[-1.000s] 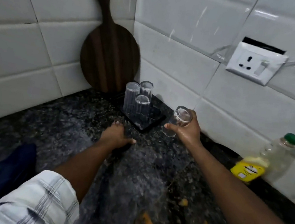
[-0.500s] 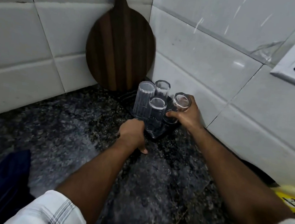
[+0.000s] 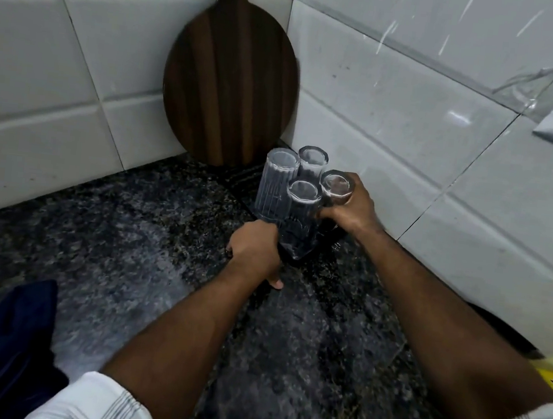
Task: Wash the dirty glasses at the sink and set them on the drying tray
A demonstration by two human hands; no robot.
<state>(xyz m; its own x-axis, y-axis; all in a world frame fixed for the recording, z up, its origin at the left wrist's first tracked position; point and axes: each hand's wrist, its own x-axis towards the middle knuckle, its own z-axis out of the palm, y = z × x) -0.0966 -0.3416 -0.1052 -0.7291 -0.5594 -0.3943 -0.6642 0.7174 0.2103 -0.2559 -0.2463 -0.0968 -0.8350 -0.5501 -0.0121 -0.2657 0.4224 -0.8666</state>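
Wet speckled counter [image 3: 145,263], dark stone, with a sheen of water running up toward the corner. Blue cloth [image 3: 4,343] bunched at the near left edge, well apart from the work.

Left hand [image 3: 255,246]: fingers curled over the near edge of the drying tray [image 3: 297,258], thumb down on the stone. It is holding the tray steady.

On the tray, three glasses [image 3: 301,208] stand mouth down, packed close.

Right hand [image 3: 349,207]: wrapped around the fourth glass [image 3: 337,186], inverted, at the tray's right side and just beside the front glass. Cannot tell whether its rim has met the tray yet.

Behind: round wooden cutting board [image 3: 231,76] leaning in the corner of the tiled wall [image 3: 399,120].

Risks, as I judge them:
- Tight gap. Lowering at a tilt could knock the fourth glass against its neighbour and tip or chip one.
- Wet glass, wet fingers. Loosening my grip before the rim sits flat could let it slide off the tray's edge onto stone.
- Tray on a slick counter. Lifting my left hand early could let it skate under a nudge and topple all four.
- Board only leans; a bump to the tray's far side might bring it down on the glasses.
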